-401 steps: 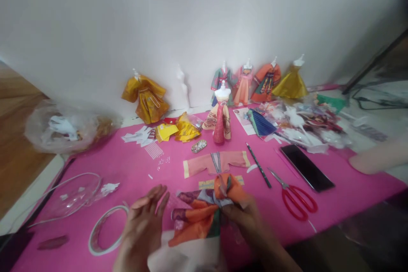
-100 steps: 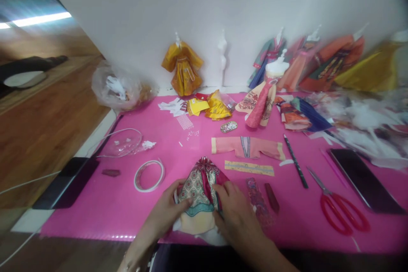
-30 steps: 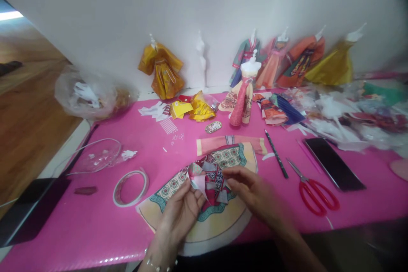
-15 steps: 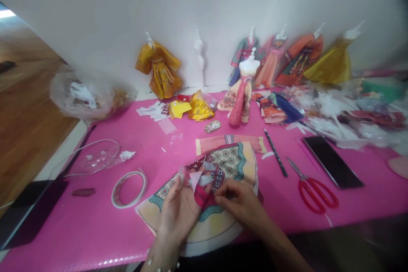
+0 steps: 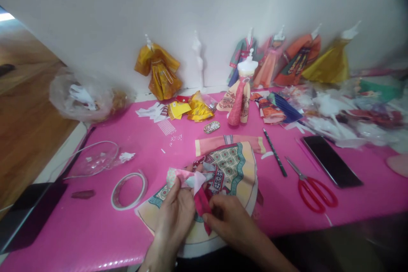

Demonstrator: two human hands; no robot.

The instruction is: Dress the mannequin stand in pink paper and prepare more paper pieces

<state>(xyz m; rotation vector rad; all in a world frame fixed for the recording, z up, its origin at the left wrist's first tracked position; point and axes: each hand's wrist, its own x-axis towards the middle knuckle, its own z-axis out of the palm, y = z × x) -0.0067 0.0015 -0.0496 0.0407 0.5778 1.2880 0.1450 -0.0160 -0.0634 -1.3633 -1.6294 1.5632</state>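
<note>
A fan-shaped patterned paper skirt (image 5: 237, 170), cream with teal and red bands, lies on the pink mat (image 5: 79, 229) in front of me. My left hand (image 5: 175, 214) pinches its folded, pleated inner edge (image 5: 188, 178) and lifts it. My right hand (image 5: 228, 223) is closed on the red folds just right of that. A peach paper jacket (image 5: 219, 142) lies flat just beyond the skirt.
A tape roll (image 5: 127, 185) and clear plastic dome (image 5: 92, 161) sit to the left. Pencil (image 5: 274, 153), red scissors (image 5: 310, 189) and a phone (image 5: 331, 160) lie to the right. A dressed mannequin (image 5: 238, 97) stands behind; several dressed ones line the wall. A plastic bag (image 5: 83, 97) is far left.
The skirt was unfolded from a bundle into a flat fan. Since half a second ago both hands have drawn nearer to me, gathering the pleated edge higher.
</note>
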